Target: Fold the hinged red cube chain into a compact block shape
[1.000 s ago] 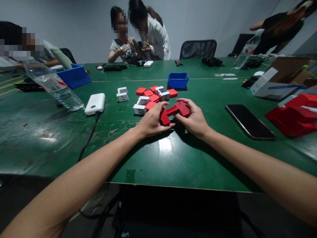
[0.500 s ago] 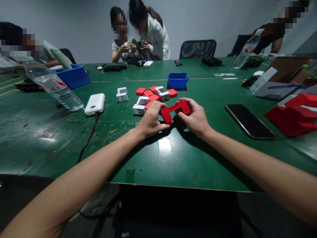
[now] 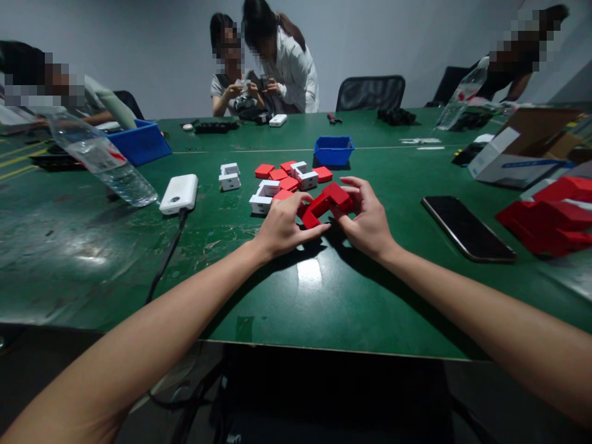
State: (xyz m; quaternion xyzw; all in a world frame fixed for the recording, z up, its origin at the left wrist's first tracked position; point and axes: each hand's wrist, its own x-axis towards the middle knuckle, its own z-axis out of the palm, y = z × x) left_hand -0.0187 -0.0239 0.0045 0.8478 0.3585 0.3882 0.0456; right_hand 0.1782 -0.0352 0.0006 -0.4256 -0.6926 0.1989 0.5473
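Both my hands grip one red cardboard piece (image 3: 324,205) just above the green table (image 3: 324,296). My left hand (image 3: 282,227) pinches its near left end with thumb and fingers. My right hand (image 3: 367,219) is curled round its far right end, which is tilted up. Right behind my hands lies a cluster of small red lids (image 3: 282,176) and white box trays (image 3: 261,200). Two more white trays (image 3: 229,177) sit a little to the left of that cluster.
A white power bank (image 3: 179,193) with a black cable and a lying water bottle (image 3: 99,157) are at left. A black phone (image 3: 467,227), red flat boxes (image 3: 550,216), a cardboard carton (image 3: 522,151) sit right. Blue bins (image 3: 333,150) (image 3: 141,142) stand behind. Other people sit at the far side.
The red piece has been turned and folded up: its right end now stands higher and my right hand has lifted slightly with it. My left hand stays at the near end.
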